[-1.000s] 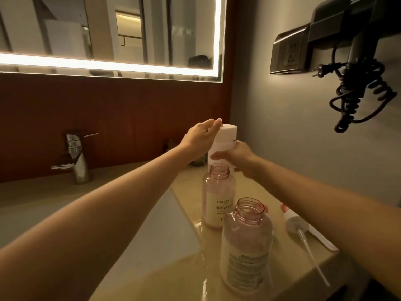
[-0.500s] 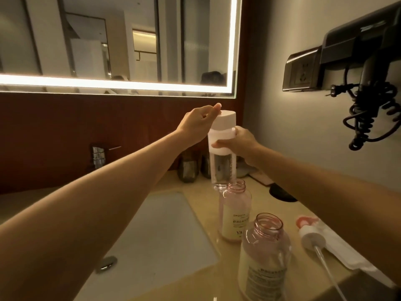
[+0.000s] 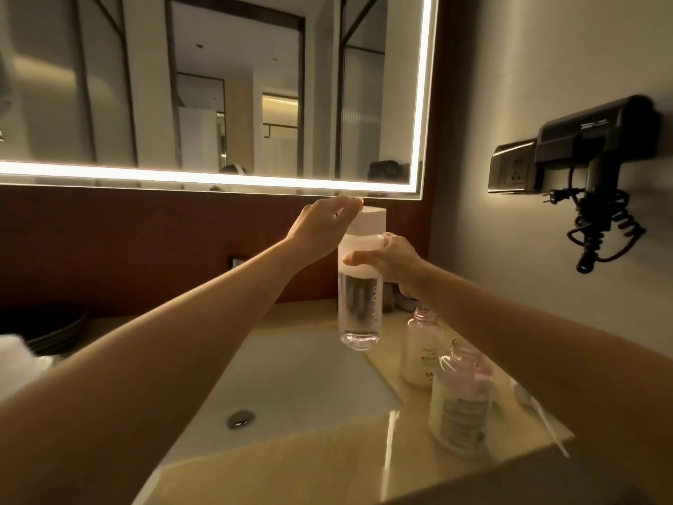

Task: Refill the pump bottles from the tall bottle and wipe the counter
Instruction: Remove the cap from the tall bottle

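A tall clear bottle (image 3: 358, 311) with a white cap (image 3: 368, 222) hangs upright in the air over the sink's right edge. My right hand (image 3: 391, 262) grips its white upper band. My left hand (image 3: 322, 227) rests with its fingers on the cap's top and left side. Two pink pump bottles stand open on the counter at the right, without their pumps: a far one (image 3: 422, 349) and a near one (image 3: 460, 399), each part full of pale liquid. A loose pump head with its tube (image 3: 542, 417) lies on the counter behind my right forearm.
A white sink basin (image 3: 291, 388) with a metal drain (image 3: 240, 419) fills the middle. The beige counter (image 3: 327, 464) runs along the front and right. Dark plates (image 3: 54, 326) and something white sit at far left. A hairdryer (image 3: 597, 165) hangs on the right wall under a lit mirror (image 3: 218, 89).
Both hands have lifted the tall bottle up off the counter and carried it left, away from the pump bottles. My view has swung so the tap is out of sight.
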`<state>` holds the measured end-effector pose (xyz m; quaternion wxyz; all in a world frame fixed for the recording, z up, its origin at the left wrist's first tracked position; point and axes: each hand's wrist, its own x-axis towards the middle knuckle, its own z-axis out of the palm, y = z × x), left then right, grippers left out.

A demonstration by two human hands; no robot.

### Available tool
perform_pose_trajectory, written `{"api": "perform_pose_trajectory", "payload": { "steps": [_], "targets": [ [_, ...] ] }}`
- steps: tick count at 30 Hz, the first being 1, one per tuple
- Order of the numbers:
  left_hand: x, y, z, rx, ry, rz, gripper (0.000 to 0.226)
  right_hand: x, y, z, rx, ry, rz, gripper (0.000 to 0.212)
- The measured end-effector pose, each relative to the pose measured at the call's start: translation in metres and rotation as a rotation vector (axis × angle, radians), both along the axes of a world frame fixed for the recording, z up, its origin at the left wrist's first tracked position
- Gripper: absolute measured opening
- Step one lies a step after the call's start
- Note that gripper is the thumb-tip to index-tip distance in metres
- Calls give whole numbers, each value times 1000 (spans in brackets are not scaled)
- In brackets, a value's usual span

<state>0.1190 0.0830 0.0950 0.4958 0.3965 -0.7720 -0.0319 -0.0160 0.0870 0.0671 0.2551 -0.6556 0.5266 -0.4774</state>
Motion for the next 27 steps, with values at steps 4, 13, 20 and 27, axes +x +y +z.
{"api": "perform_pose_trajectory", "payload": {
  "steps": [4, 13, 20, 27],
  "targets": [
    [18, 41, -14, 81, -78, 44, 43, 14, 40, -30, 103, -30, 31, 67],
    [44, 93, -42, 139, -93, 30, 35, 28, 104, -64, 160, -27, 148, 58],
    [46, 101, -59, 149, -112, 7, 32, 30, 114, -82, 170, -47, 153, 56],
    [43, 102, -74, 144, -11, -43, 30, 21, 124, -78, 263, -30, 309, 42]
  ]
}}
